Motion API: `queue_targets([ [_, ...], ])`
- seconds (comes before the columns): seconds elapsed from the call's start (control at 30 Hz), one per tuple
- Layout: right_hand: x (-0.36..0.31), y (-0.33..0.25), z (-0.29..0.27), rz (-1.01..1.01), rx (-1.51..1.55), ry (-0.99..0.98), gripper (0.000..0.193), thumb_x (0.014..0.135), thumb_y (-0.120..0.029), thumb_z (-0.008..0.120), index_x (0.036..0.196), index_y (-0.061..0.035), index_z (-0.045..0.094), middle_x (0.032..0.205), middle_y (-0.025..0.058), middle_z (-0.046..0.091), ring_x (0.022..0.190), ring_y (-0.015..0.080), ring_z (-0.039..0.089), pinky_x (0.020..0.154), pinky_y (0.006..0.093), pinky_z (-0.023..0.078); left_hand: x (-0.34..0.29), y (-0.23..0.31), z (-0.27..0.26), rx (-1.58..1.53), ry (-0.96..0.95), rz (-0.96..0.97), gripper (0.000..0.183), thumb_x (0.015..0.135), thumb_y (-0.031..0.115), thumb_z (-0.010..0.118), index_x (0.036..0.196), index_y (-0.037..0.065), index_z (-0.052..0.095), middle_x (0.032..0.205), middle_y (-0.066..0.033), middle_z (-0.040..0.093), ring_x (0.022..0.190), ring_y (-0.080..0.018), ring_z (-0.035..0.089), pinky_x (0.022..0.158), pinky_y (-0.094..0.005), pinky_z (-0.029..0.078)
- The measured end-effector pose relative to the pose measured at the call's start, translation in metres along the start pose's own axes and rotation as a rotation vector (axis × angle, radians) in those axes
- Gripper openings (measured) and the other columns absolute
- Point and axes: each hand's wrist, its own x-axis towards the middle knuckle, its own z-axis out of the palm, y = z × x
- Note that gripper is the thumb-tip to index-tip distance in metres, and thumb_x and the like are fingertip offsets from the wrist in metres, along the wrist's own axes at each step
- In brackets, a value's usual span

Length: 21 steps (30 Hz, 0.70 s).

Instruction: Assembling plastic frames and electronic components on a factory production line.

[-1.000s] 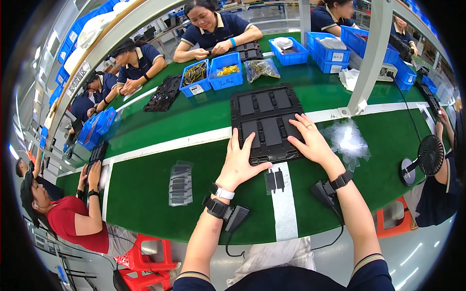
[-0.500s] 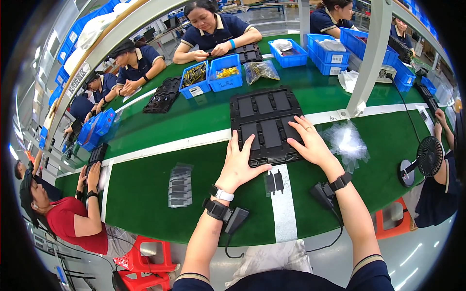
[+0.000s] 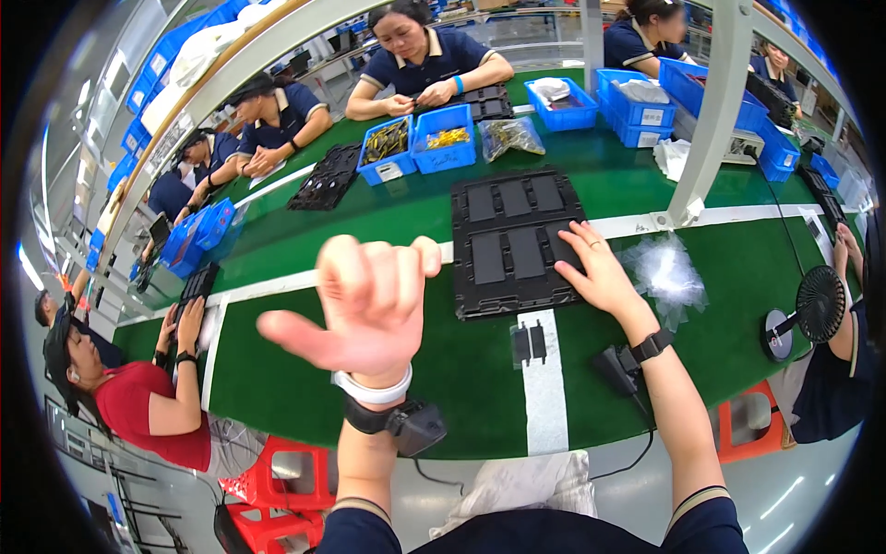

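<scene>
My left hand (image 3: 369, 300) is raised above the green bench, turned over, with its thumb stretched out and its fingers loosely bent; nothing shows in it. My right hand (image 3: 600, 272) rests its spread fingers on the right edge of a black plastic tray (image 3: 469, 300). The tray lies flat and holds several flat dark rectangular pieces (image 3: 530, 252) in two rows. Just in front of it, a small clear film with dark strips (image 3: 531, 342) lies on the white bench stripe. Both wrists wear dark strapped devices, and the left also has a white band.
Clear plastic films (image 3: 666, 272) are piled right of the tray. A black fan (image 3: 818, 305) stands at the far right. Beyond the tray are blue bins (image 3: 443, 138), a clear bag of parts (image 3: 510, 137) and a white post (image 3: 715, 111). Co-workers sit around the bench.
My left hand has left the tray, moved left and up, and turned over. It now covers the strip of films on the bench. My right hand stays on the tray.
</scene>
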Motion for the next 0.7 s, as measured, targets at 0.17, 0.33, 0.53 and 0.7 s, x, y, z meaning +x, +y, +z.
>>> queue_targets([
  [0.17,0.000,-0.001,-0.005,0.037,0.012,-0.021,0.047,0.083,-0.027,0.059,0.122,-0.0023,0.048,0.134,0.0202,0.038,0.128,0.0354,0.030,0.105,0.0402,0.027,0.019,0.028,0.037,-0.198,-0.148,0.107,0.055,0.079,0.052,0.060,0.053,0.016,0.027,0.042,0.0065,0.024,0.037,-0.0063,0.024,0.054,-0.0239,0.034],
  [0.33,0.001,-0.004,-0.003,0.045,0.014,-0.035,0.047,0.083,-0.026,0.059,0.123,-0.0032,0.047,0.134,0.0193,0.038,0.129,0.0346,0.029,0.105,0.0396,0.027,0.012,0.021,0.050,-0.134,-0.200,0.235,0.057,0.079,0.054,0.059,0.049,0.017,0.027,0.039,0.0070,0.027,0.032,-0.0046,0.023,0.047,-0.0238,0.039],
  [0.53,-0.002,-0.006,-0.008,0.084,0.008,-0.046,0.047,0.083,-0.026,0.059,0.123,-0.0034,0.046,0.134,0.0201,0.037,0.129,0.0341,0.028,0.105,0.0391,0.027,0.010,0.017,0.048,-0.040,-0.243,0.204,0.056,0.080,0.051,0.059,0.049,0.017,0.027,0.039,0.0062,0.030,0.032,-0.0061,0.027,0.046,-0.0255,0.042],
  [0.7,0.001,-0.006,-0.006,0.074,0.013,-0.058,0.047,0.084,-0.026,0.058,0.124,-0.0038,0.046,0.135,0.0201,0.037,0.129,0.0344,0.028,0.105,0.0393,0.027,0.005,0.035,0.069,-0.127,-0.302,0.179,0.045,0.079,0.021,0.058,0.047,0.015,0.027,0.042,0.0045,0.034,0.036,-0.0100,0.038,0.044,-0.0254,0.045],
])
